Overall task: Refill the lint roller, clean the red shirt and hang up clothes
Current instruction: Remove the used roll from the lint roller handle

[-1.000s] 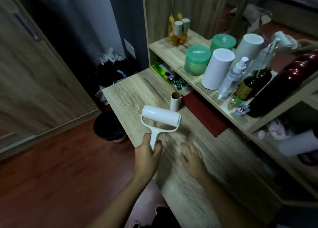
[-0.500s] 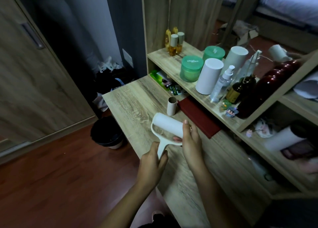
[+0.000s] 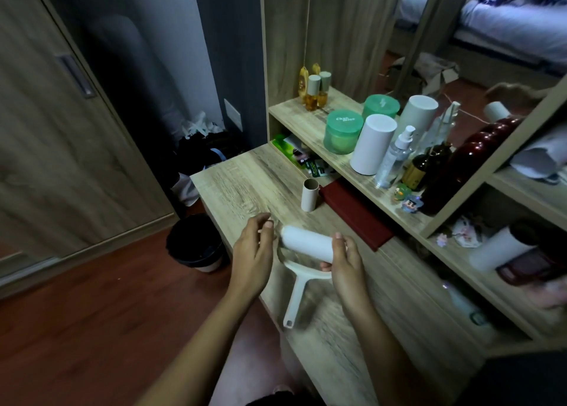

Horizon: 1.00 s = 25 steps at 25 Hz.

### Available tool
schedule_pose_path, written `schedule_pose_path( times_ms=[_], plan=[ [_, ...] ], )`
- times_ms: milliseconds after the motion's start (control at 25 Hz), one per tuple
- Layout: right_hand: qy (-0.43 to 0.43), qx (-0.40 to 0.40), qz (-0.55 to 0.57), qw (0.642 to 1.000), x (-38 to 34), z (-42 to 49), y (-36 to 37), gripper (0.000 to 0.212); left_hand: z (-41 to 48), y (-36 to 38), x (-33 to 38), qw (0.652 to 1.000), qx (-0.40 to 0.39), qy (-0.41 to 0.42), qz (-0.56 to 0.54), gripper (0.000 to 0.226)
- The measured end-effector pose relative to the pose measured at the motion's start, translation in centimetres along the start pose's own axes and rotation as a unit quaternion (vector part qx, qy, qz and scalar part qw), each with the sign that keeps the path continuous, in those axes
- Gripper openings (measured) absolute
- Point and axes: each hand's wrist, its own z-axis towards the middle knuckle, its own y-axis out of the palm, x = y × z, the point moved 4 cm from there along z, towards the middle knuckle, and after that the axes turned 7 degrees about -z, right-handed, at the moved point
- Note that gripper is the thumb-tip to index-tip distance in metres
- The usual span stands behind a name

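Note:
A white lint roller [image 3: 303, 246] hangs over the wooden table [image 3: 239, 184], its fresh white roll level and its handle pointing down toward me. My right hand [image 3: 345, 261] grips the roll's right end and the frame there. Just off the roll's left end is my left hand [image 3: 253, 246], with thumb and fingers pinched together near it; whether they touch the roll or hold anything is unclear. An empty cardboard core [image 3: 310, 195] stands upright farther back on the table. A folded dark red cloth [image 3: 357, 214] lies to the right under the shelf.
A shelf [image 3: 294, 115] carries green jars [image 3: 342, 131], white cylinders [image 3: 371, 143], a spray bottle [image 3: 394, 157] and dark bottles. A black bin [image 3: 196, 243] stands on the floor left of the table. A wardrobe door [image 3: 61, 129] is at far left.
My left hand let go of the handle and rose to the roll's left end. My right hand now carries the roller, whose handle hangs free.

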Motion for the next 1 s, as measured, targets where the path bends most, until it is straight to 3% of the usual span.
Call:
schedule_pose_path(
  times_ms=[200,360,440,640,760,1000],
  plan=[
    [0.022,0.002,0.010,1.000,0.6,-0.3,0.3,0.023,-0.7,1.2,-0.5,0.994,-0.068,-0.006,0.089,0.034],
    [0.060,0.034,0.056,0.996,0.7,-0.2,-0.2,0.018,-1.4,1.5,0.1,0.995,-0.066,0.022,0.076,0.036],
    [0.102,0.065,0.101,0.987,1.0,0.0,-0.4,0.014,-2.1,2.0,0.9,0.995,-0.069,0.043,0.059,0.035],
    [0.219,0.086,0.169,0.957,1.8,1.3,-0.1,0.027,-3.9,3.1,1.6,0.994,-0.057,0.083,0.047,0.031],
    [0.209,0.099,0.150,0.961,1.3,1.6,-0.4,0.016,-3.8,3.0,1.6,0.995,-0.048,0.077,0.033,0.027],
    [0.157,0.090,0.085,0.980,0.7,2.4,-0.8,0.015,-3.6,3.0,0.7,0.996,-0.066,0.049,-0.018,0.028]
  ],
)
